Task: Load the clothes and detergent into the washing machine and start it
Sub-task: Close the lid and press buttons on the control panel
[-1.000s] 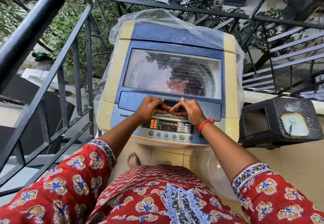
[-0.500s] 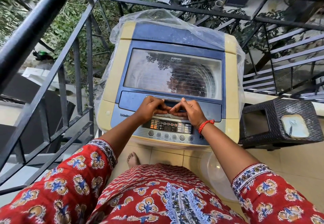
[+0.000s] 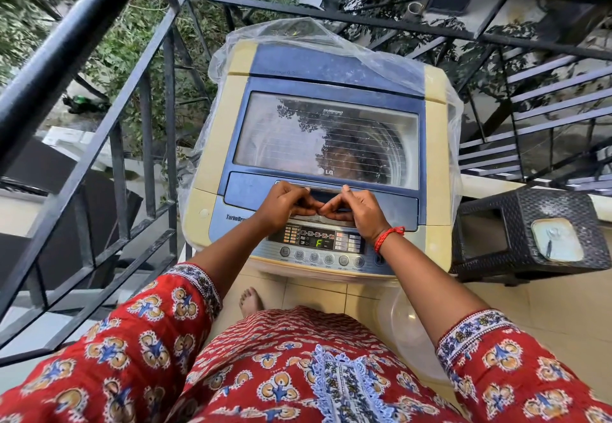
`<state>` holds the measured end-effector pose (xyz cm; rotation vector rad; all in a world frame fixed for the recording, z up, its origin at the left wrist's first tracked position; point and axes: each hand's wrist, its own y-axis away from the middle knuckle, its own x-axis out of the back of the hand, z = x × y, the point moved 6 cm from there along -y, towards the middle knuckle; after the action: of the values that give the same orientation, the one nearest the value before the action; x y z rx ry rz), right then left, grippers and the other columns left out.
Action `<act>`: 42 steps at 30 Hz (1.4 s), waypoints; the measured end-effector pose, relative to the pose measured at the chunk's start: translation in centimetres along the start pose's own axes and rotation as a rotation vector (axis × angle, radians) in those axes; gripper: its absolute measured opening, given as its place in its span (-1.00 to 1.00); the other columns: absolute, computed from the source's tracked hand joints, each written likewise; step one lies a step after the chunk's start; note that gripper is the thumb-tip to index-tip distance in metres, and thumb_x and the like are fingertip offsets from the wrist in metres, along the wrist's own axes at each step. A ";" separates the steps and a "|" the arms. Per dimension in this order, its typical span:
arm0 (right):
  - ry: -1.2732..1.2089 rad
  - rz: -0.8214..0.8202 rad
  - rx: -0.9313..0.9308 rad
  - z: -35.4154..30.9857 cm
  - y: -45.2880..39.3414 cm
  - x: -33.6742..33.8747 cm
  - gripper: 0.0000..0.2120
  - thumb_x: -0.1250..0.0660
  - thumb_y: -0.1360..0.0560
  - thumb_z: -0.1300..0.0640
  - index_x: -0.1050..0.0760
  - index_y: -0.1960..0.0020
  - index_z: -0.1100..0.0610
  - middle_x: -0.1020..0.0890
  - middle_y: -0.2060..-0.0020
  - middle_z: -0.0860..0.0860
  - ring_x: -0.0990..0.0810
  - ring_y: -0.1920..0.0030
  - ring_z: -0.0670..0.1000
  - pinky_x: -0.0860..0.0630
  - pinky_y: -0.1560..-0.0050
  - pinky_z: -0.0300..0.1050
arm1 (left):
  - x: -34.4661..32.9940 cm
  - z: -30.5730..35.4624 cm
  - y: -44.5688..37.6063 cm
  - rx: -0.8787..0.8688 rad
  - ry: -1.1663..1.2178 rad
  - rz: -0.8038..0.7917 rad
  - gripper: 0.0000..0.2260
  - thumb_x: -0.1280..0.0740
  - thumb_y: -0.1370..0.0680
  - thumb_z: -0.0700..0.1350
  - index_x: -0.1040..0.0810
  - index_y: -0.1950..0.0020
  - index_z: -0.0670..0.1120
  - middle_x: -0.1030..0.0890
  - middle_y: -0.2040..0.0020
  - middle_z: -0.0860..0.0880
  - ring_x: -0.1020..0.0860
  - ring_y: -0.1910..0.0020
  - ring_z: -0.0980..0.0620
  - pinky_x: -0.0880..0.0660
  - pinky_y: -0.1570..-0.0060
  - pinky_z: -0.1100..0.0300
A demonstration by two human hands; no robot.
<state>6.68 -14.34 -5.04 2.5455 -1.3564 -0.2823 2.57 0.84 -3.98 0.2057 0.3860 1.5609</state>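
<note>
Two hands [image 3: 326, 208] between railing [image 3: 142, 124] and stool [image 3: 530, 234].

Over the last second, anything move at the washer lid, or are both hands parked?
Nothing visibly changed. Both the left hand and the right hand stay curled on the recessed handle at the front edge of the blue glass-windowed lid of the cream top-loading washing machine. The lid is still shut, and the grey control panel stays lit.
</note>
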 end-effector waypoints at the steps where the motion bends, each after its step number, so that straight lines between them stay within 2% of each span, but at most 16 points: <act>1: 0.001 0.002 0.001 0.0 0.0 0.0 -0.46 -0.02 -0.67 0.05 -0.62 0.13 0.39 -0.67 0.16 0.30 -0.67 0.04 0.20 -0.60 -0.06 0.07 | 0.0 0.1 0.0 -0.001 0.000 0.002 -0.65 -0.13 -0.64 -0.27 -0.57 0.27 -0.31 -0.70 0.27 -0.12 -0.68 0.10 -0.11 -0.63 0.01 0.04; 11: -0.005 -0.004 -0.001 -0.1 0.0 0.0 -0.47 -0.01 -0.68 0.07 -0.62 0.14 0.38 -0.67 0.15 0.30 -0.67 0.04 0.20 -0.61 -0.06 0.06 | 0.0 0.3 0.2 -0.001 0.000 0.016 -0.65 -0.13 -0.63 -0.27 -0.58 0.28 -0.28 -0.69 0.29 -0.11 -0.69 0.11 -0.11 -0.64 0.02 0.05; 16: -0.016 -0.009 -0.003 -0.2 0.1 -0.1 -0.47 -0.01 -0.68 0.08 -0.61 0.14 0.37 -0.66 0.14 0.31 -0.67 0.04 0.19 -0.61 -0.05 0.03 | 0.0 0.1 0.1 -0.005 -0.014 0.012 -0.65 -0.12 -0.63 -0.28 -0.57 0.26 -0.33 -0.69 0.28 -0.12 -0.69 0.12 -0.09 -0.64 0.06 0.09; 19: -0.049 -0.011 -0.005 -0.4 0.3 -0.2 -0.49 -0.01 -0.68 0.09 -0.62 0.18 0.32 -0.65 0.15 0.33 -0.68 0.06 0.16 -0.61 0.00 -0.05 | 0.2 -0.3 -0.2 -0.002 -0.032 0.008 -0.66 -0.13 -0.63 -0.28 -0.54 0.14 -0.51 -0.66 0.14 -0.33 -0.68 0.08 -0.17 -0.63 0.05 0.09; 21: -0.058 -0.015 -0.003 -0.5 0.3 -0.3 -0.49 -0.01 -0.68 0.09 -0.62 0.19 0.30 -0.65 0.14 0.34 -0.67 0.06 0.16 -0.61 -0.01 -0.04 | 0.3 -0.5 -0.4 -0.004 -0.037 0.012 -0.67 -0.13 -0.62 -0.28 -0.53 0.11 -0.53 -0.63 0.09 -0.40 -0.68 0.08 -0.17 -0.63 0.06 0.10; 33: -0.057 -0.015 0.004 -0.4 0.3 -0.2 -0.49 -0.02 -0.68 0.09 -0.61 0.15 0.35 -0.66 0.14 0.33 -0.67 0.04 0.20 -0.61 -0.05 0.01 | 0.5 -0.8 -0.7 -0.002 -0.076 0.013 -0.66 -0.13 -0.63 -0.26 -0.53 0.09 -0.53 -0.63 0.07 -0.42 -0.67 0.05 -0.20 -0.63 -0.01 0.03; 42: -0.048 -0.019 0.005 -0.4 0.3 -0.1 -0.49 -0.02 -0.68 0.10 -0.61 0.15 0.36 -0.66 0.14 0.32 -0.68 0.05 0.18 -0.61 -0.02 -0.04 | 0.5 -0.9 -0.7 -0.007 -0.061 0.015 -0.66 -0.12 -0.63 -0.27 -0.52 0.10 -0.54 -0.62 0.07 -0.43 -0.67 0.05 -0.21 -0.63 0.00 0.02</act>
<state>6.53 -14.34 -4.59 2.5726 -1.3521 -0.3455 2.91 1.25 -5.14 0.2510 0.3317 1.5671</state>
